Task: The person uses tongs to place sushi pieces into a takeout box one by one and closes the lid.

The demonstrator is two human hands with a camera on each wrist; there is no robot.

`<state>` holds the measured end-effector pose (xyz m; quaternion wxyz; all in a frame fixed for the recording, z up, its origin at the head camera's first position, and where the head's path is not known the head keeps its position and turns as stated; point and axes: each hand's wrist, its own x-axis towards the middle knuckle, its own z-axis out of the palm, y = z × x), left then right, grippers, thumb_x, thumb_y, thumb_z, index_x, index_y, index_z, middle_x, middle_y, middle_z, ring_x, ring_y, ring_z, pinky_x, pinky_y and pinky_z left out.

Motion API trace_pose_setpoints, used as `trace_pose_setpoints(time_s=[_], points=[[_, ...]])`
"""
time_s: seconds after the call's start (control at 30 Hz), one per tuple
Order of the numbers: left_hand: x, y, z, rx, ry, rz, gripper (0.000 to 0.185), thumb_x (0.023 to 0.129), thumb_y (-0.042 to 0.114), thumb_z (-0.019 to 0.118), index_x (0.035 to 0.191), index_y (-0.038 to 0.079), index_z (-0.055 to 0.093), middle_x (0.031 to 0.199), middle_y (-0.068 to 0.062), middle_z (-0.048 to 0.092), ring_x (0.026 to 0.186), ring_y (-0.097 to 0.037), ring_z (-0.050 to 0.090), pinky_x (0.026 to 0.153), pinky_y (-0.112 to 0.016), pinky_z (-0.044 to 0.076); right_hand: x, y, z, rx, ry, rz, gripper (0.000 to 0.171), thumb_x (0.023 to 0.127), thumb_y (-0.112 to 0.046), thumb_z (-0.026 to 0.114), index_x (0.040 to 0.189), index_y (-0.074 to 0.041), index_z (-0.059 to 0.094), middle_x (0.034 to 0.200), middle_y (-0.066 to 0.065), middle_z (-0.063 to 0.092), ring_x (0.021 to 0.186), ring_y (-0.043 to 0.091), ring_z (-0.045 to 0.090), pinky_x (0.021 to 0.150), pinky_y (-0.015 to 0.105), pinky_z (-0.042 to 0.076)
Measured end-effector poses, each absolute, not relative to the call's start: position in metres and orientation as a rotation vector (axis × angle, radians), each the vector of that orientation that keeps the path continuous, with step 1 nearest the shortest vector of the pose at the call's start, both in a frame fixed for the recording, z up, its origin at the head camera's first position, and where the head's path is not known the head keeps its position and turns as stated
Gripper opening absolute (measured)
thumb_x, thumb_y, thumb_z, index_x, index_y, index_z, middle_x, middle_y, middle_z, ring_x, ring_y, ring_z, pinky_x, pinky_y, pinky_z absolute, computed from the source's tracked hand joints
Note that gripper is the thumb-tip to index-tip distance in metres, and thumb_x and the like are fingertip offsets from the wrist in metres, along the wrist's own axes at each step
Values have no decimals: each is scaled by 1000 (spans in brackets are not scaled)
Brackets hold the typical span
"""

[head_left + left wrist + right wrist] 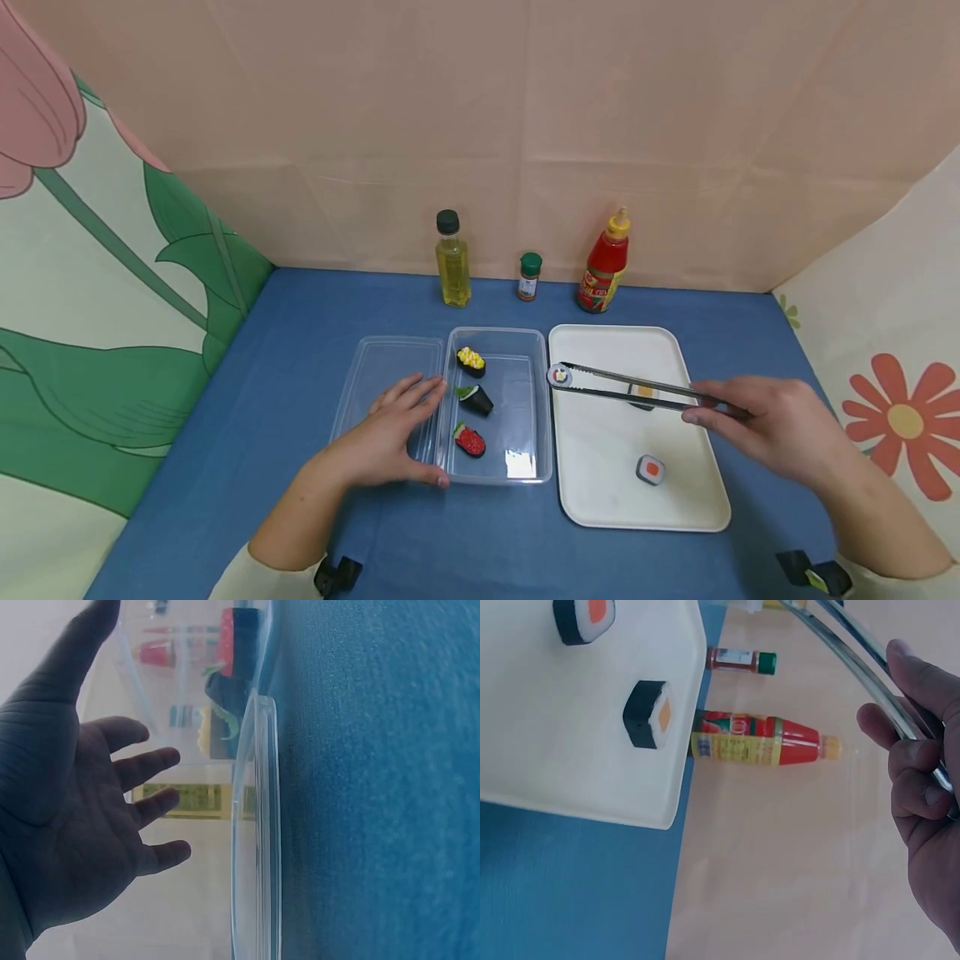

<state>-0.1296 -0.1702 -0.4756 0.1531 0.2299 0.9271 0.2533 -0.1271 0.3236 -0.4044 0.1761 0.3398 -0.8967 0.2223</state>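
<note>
1. Curled round the metal tongs [862, 676], my right grip [765, 421] holds them from the right, thumb on the near side, with the arms reaching leftward.
2. Between the tong tips sits a white-rimmed sushi roll [559, 375], seen at the left edge of the white tray [607, 492], just beside the clear container [528, 417]; I cannot tell how high above the edge it is.
3. Beneath the tongs, partly hidden by them in the head view, an orange-centred roll [649, 716] rests on the tray.
4. Nearer to me on the same tray lies a red-orange-centred roll [651, 470], well apart from the tongs.
5. With fingers spread and nothing in it, my left grip [386, 440] is at the container's left side, over the flat clear lid [378, 358]; I cannot tell whether my fingertips touch the container.
6. Down the left part of the container run three pieces: a yellow-topped sushi [472, 360] farthest from me, a black cone [477, 402] with a green tip in the middle, and a red-topped sushi [470, 440] nearest.
7. Behind these, on the blue tabletop [480, 550], stand an oil bottle [453, 271], a small green-capped jar [528, 277] and a red squeeze bottle [602, 267] with a yellow cap.
</note>
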Motion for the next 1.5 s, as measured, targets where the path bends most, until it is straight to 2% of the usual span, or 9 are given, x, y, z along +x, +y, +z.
trace_pose_setpoints(time_s=[0.2,0.43,0.6,0.67,0.9,1.2,1.33,1.5], points=[[-130,-170,-475,662,2663,720,124,70,64,89,166,15,27,173,-3,20,158,-37,7,118,-74,12,-135,315,-403,958,-2566,622,41,85,-45,85,102,-8,83,78,-11,72,60,-3,55,51,10,42],[-130,-170,-474,663,2668,714,124,70,64,89,166,15,28,173,-2,20,158,-37,7,118,-74,12,-145,305,-404,1007,-2524,637,34,79,-29,92,103,-8,83,78,-12,71,60,-5,53,51,10,42],[-129,-171,-475,666,2672,711,124,70,64,89,165,14,28,172,-2,20,158,-39,8,117,-74,13,-153,298,-405,1025,-2536,648,36,71,-16,95,105,-9,83,79,-12,71,59,-6,51,51,10,41],[-129,-171,-475,667,2669,714,124,70,64,89,165,14,28,172,-2,20,158,-38,8,117,-74,13,-157,295,-405,1039,-2535,657,36,72,-16,95,105,-9,82,79,-12,71,59,-6,50,51,10,40],[-130,-171,-474,667,2660,724,123,70,63,89,165,14,28,173,-2,20,158,-36,6,118,-74,12,-169,285,-407,1088,-2523,669,30,86,-32,87,105,-10,82,80,-13,71,62,-4,54,53,12,43],[-131,-171,-474,652,2646,714,124,71,64,89,166,15,27,173,-1,19,158,-37,6,118,-73,12,-186,273,-405,1125,-2608,659,34,79,-17,91,109,-6,81,88,-4,77,68,2,65,57,17,52],[-131,-170,-475,649,2649,711,124,71,65,88,166,16,26,173,-1,19,158,-37,7,118,-73,12,-194,269,-403,1152,-2617,671,36,77,-16,93,108,-4,81,88,-2,78,67,3,65,55,19,52],[-131,-170,-475,646,2647,712,125,70,65,88,166,15,26,173,-1,19,158,-37,6,118,-73,12,-202,261,-399,1171,-2669,665,34,79,-19,92,108,-5,81,88,-2,78,66,1,63,54,18,51]])
